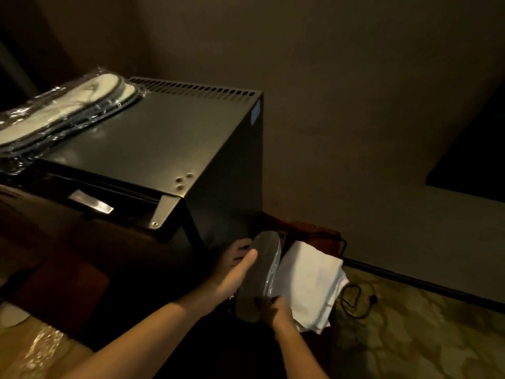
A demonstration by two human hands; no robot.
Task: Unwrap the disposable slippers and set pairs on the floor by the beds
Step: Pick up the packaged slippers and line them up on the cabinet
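Low in the middle of the head view, both my hands hold one wrapped slipper pack (pixel 259 272), grey sole toward me, clear plastic glinting along its right edge. My left hand (pixel 235 272) grips its upper left side with the thumb across the sole. My right hand (pixel 273 310) pinches its lower end. Several more wrapped white slippers (pixel 62 113) lie in clear plastic on top of a black mini fridge (pixel 164 138), at the upper left.
Folded white cloth (pixel 308 285) sits in a dark bag on the floor right of the fridge. A black cord (pixel 355 299) trails over the patterned carpet (pixel 423 337). The wall is close behind. Dark wooden furniture (pixel 68 255) stands at the left.
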